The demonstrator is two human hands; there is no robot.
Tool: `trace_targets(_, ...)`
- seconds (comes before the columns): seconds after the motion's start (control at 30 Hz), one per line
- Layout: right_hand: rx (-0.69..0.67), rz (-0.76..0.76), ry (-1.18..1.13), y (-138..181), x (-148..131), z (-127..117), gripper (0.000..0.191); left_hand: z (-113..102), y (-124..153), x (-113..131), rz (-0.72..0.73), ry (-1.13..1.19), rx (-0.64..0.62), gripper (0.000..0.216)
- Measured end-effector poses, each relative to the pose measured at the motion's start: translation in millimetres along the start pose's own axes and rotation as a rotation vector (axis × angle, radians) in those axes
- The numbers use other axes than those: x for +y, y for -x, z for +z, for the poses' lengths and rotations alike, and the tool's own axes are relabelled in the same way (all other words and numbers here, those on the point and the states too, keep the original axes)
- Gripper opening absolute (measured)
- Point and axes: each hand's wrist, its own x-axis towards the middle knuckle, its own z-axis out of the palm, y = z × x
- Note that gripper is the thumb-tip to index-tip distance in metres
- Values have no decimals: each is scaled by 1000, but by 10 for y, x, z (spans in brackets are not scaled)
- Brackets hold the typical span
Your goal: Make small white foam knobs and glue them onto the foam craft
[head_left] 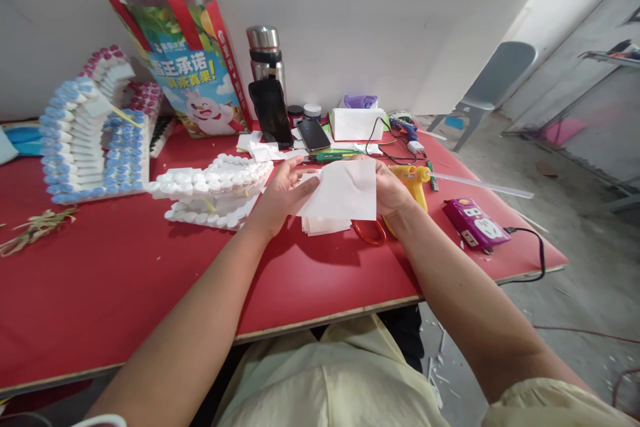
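Note:
A square sheet of thin white paper (345,193) is held up in front of me above the table. My left hand (280,197) has its thumb laid over the sheet's left edge, with some fingers behind it. At the opposite side, my right hand (393,191) grips the right edge, its fingertips partly hidden by the paper. Just under the sheet lies a small stack of white paper (327,227). Red-handled scissors (373,233) poke out beside that stack. Left of my left hand stands a white piece built of rolled paper units (210,183).
A yellow glue gun (413,180) with a long clear stick and a purple power strip (477,223) lie right. Behind are a green cutter (335,156), phones (313,135), a steel flask (265,57) and a shopping bag (195,73). Blue-and-white paper work (93,140) stands left.

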Motion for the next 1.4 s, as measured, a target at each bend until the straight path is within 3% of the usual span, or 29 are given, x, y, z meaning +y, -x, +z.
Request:
trace_targets(0.1, 86, -26, -5, -6, -15, -6, 47, 14, 16, 23, -59, 89, -20, 71)
trace_targets(0.23, 79, -34, -36, -44, 16, -24, 35, 7, 10, 44, -60, 213, 11, 59)
trace_targets(0.33, 125, 9, -64, -95, 74, -63, 30, -26, -13, 42, -9, 235, 88, 51)
trace_targets(0.47, 146, 67, -97, -138, 114, -138, 27, -65, -21, 22, -6, 187, 73, 40)
trace_targets(0.7, 146, 96, -51, -133, 83, -120, 23, 14, 74, 25, -80, 6, -127, 38)
trace_targets(1.13, 198, 130, -32, -126, 129, -57, 28, 44, 75, 28, -84, -4, -121, 42)
trace_targets(1.27, 255, 75, 25, -128, 150, -77, 29, 50, 80, 32, -87, -17, -122, 40)
trace_targets(1.4, 204, 39, 51, -123, 143, -91, 24, 51, 79, 25, -84, -6, -101, 37)
